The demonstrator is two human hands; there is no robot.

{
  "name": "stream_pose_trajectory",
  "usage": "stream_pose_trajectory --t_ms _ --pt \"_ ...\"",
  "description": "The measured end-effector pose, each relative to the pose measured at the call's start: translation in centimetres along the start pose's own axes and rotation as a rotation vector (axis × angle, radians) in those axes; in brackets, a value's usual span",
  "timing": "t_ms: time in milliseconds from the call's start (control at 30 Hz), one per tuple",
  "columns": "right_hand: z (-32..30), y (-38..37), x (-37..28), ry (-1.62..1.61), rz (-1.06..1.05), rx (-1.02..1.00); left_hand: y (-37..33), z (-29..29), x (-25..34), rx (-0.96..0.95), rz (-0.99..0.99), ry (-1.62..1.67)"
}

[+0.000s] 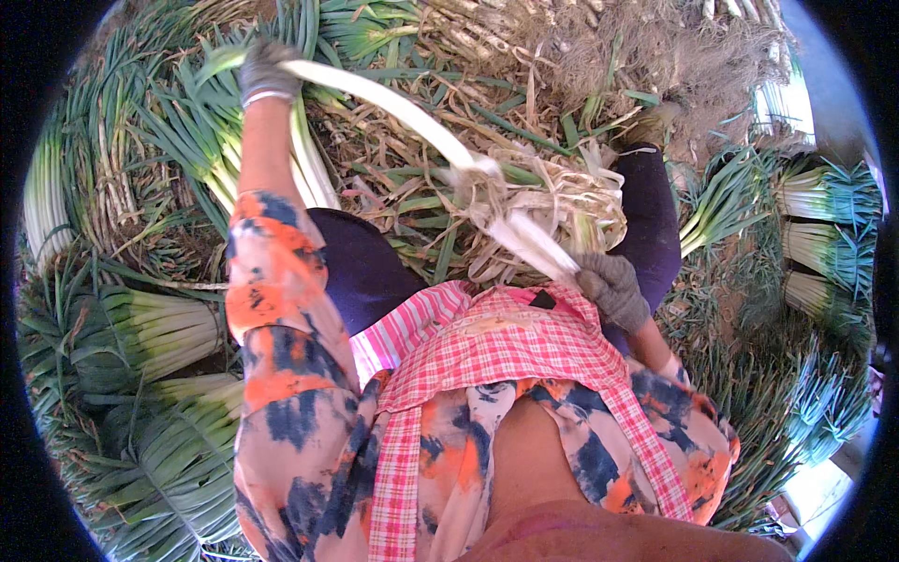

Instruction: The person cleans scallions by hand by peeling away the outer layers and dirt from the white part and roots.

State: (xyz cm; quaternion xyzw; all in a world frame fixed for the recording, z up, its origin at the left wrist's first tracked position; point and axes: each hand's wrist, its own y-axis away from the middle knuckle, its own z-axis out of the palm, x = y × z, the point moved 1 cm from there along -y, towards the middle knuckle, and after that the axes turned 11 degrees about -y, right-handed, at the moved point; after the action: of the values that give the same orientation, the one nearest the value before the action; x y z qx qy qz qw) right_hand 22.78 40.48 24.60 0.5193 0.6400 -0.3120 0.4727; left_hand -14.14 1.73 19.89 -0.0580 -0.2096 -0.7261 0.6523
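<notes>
Leek (pixel 393 103) is up off the ground (pixel 698 290), slung btwn the two hands, over the litter (pixel 440 211) in front of the body. Shaft's long, slim, smooth, clean white & slightly shiny, bowed in an arc; turns pale green past the L hand (pixel 269 71). Near end runs into a ragged tuft of off-white/tan stuff, root or skin, can't tell which.

L hand, grey glove w/ white cuff, is wrapped tight round the leek's upper part, toward the ground's far L corner. R hand, grey glove too, is closer to the body, fingers curled round a straight white length (pixel 532 242) that meets the tuft; can't tell if it's same leek, a 2nd one or a pulled sheath.

Papery tan husks (pixel 585 201) heaped just beyond R hand, btwn dark-clad knees (pixel 646 215). Green-white bundles (pixel 173 328) along ground's L side, more bundles (pixel 810 192) on R. Rooty pile (pixel 674 84), brownish, at far edge. Pink check apron (pixel 506 342) on lap.
</notes>
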Motion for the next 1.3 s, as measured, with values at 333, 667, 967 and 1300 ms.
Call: stream_pose_trajectory --t_ms 333,667,967,1300 --pt "6.7 -12.7 -1.5 0.220 -0.422 0.315 6.2 5.8 -2.6 -0.041 0.329 -0.234" --pt "13.4 -21.0 -7.7 -0.454 -0.299 0.005 15.5 8.4 5.1 -0.218 0.848 -1.113" --pt "13.1 -14.6 5.9 -0.327 0.276 0.064 9.2 -11.6 17.4 0.348 1.058 -2.103" --pt "12.1 -15.4 8.3 -0.191 0.411 0.027 8.4 -28.4 8.2 0.675 0.133 -2.177"
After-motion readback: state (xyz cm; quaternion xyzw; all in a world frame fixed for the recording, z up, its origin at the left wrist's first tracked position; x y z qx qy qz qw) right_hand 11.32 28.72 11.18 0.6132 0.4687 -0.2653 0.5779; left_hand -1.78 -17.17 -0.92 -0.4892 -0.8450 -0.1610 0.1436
